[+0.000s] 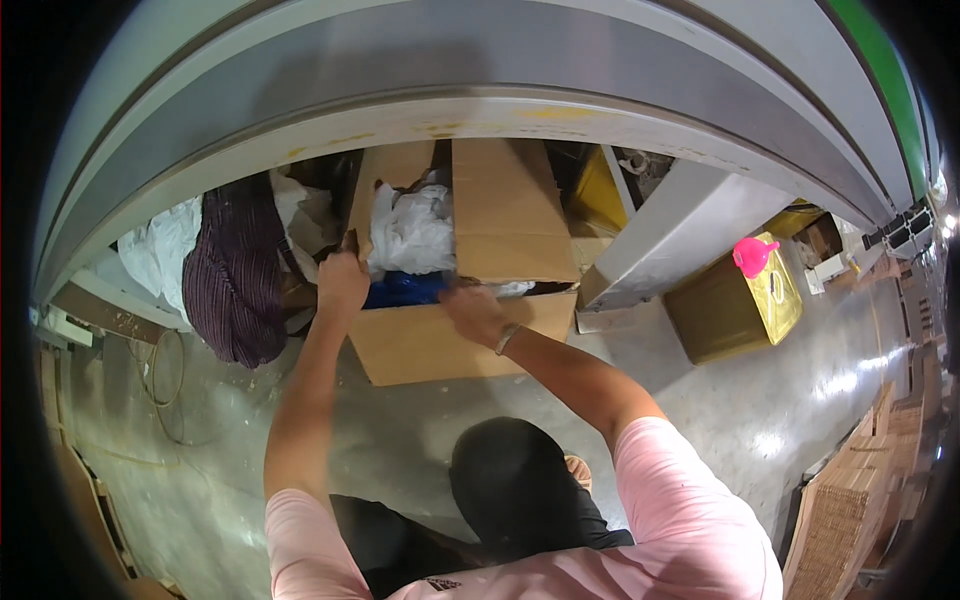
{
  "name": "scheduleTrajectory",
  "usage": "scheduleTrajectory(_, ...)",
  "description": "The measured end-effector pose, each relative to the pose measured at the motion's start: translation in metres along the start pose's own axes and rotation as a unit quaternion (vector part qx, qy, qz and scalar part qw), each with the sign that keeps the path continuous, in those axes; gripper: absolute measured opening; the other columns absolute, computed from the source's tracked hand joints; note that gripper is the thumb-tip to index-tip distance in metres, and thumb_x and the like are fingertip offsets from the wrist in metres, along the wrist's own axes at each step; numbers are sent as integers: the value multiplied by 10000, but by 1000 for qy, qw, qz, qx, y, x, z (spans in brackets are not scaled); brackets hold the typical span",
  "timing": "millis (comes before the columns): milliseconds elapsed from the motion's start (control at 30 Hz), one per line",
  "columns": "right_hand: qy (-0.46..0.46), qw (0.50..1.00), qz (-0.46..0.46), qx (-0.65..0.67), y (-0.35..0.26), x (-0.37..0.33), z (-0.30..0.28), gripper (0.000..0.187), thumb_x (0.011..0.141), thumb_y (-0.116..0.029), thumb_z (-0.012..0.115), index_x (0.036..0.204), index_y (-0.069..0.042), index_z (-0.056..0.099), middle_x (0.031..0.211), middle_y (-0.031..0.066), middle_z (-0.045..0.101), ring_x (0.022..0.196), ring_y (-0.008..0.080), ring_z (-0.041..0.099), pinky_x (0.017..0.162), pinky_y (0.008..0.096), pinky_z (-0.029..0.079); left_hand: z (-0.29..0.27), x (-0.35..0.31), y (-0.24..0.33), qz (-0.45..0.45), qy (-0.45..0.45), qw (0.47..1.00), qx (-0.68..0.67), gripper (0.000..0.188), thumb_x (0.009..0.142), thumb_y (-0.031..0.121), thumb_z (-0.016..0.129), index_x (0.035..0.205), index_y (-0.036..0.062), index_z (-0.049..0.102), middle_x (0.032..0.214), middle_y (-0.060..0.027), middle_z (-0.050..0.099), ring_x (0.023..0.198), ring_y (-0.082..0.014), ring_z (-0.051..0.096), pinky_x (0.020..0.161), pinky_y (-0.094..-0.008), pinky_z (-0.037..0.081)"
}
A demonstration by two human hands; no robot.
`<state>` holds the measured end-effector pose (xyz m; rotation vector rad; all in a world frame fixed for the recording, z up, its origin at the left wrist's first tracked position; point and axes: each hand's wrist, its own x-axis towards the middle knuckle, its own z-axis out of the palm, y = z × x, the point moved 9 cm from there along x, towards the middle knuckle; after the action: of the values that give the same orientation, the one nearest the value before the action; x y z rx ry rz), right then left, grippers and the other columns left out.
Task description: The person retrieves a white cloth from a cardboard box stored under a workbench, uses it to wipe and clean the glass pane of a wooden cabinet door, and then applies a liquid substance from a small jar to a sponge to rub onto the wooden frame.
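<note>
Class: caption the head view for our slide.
Left hand and right hand at an open cardboard box holding white plastic.

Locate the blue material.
Head view, left of centre: the blue material sits in the cardboard box between left hand and right hand, beside white plastic.

R hand point(478, 312) blurred; box point(440, 345) contents point(412, 230) part. hidden under flap point(510, 215); foot point(578, 472) mostly hidden behind knee point(508, 465)

Partly open brown cardboard box point(440, 345), white plastic point(412, 228) inside
</note>
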<state>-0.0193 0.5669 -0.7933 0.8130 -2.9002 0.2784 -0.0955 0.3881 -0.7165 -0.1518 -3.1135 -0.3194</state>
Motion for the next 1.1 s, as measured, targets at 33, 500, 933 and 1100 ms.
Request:
scheduleTrajectory(33, 7, 1000, -7, 6, 0, -3, -1, 134, 779, -83, 611, 907, -59, 644, 875, 159, 637, 889, 329, 640, 721, 429, 515, -7, -2, -8, -17, -12, 999, -48, 593, 922, 102, 607, 1456, -32, 388, 950, -264, 690, 838, -392, 692, 713, -447, 574)
scheduleTrajectory(500, -73, 990, 16, 122, 33, 130, -36, 249, 903, -189, 552, 1063, -61, 694, 978, 238, 681, 896, 399, 653, 777, 446, 535, -34, -117, -67, 41, 97, 902, -420, 132, 900, 54, 604, 870, -74, 602, 727, -224, 641, 598, -355, 598, 591, -429, 480)
scheduleTrajectory(933, -332, 893, -172, -252, 36, 101, 228, 334, 874, -231, 571, 1144, -131, 740, 1225, 125, 690, 1265, 370, 534, 1153, 645, 148, -32, -126, -94, 0, 82, 887, -455, 188, 925, 97, 579, 851, -68, 630, 671, -220, 607, 582, -358, 580, 583, -415, 479)
scheduleTrajectory(1100, -338, 902, -63, -261, 66, 123, 209, 340, 877, -242, 572, 1154, -124, 730, 1234, 130, 681, 1261, 363, 538, 1139, 627, 180, -37, -120, -90, -3, 78, 879, -471, 202, 938, 106, 572, 846, -65, 625, 678, -226, 608, 575, -364, 536, 591, -410, 477)
